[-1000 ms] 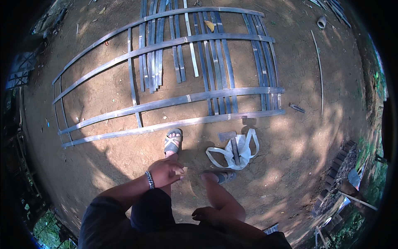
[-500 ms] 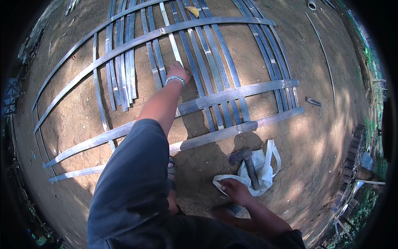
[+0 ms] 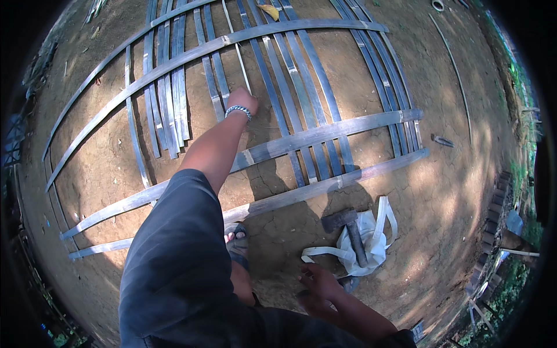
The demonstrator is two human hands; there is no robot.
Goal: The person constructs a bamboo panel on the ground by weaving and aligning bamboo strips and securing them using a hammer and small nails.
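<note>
My left hand (image 3: pixel 242 101), with a chain bracelet at its wrist, reaches far forward over the lattice of bamboo strips. Its fingers are closed on the near end of a thin bamboo strip (image 3: pixel 237 45), turned so that a narrow pale edge shows. Flat grey bamboo slats (image 3: pixel 325 136) lie on both sides of it, some crossing under the long curved cross slats (image 3: pixel 191 53). Low near my body is my right hand (image 3: pixel 319 285), fingers loosely bent and apart, holding nothing visible. Just beyond it a hammer (image 3: pixel 355 243) rests on a white cloth bag (image 3: pixel 371 235).
Cracked bare earth (image 3: pixel 406 232) lies under everything. Pincers (image 3: pixel 442 141) lie right of the slats, and a long thin stick (image 3: pixel 455 69) beyond them. A yellow leaf (image 3: pixel 269 11) sits on the far slats. My sandalled foot (image 3: pixel 238 240) stands by the nearest cross slat.
The strip in my left hand has turned from its broad pale face to a narrow edge. My left hand has shifted slightly left; my right hand has moved back from the bag's strap.
</note>
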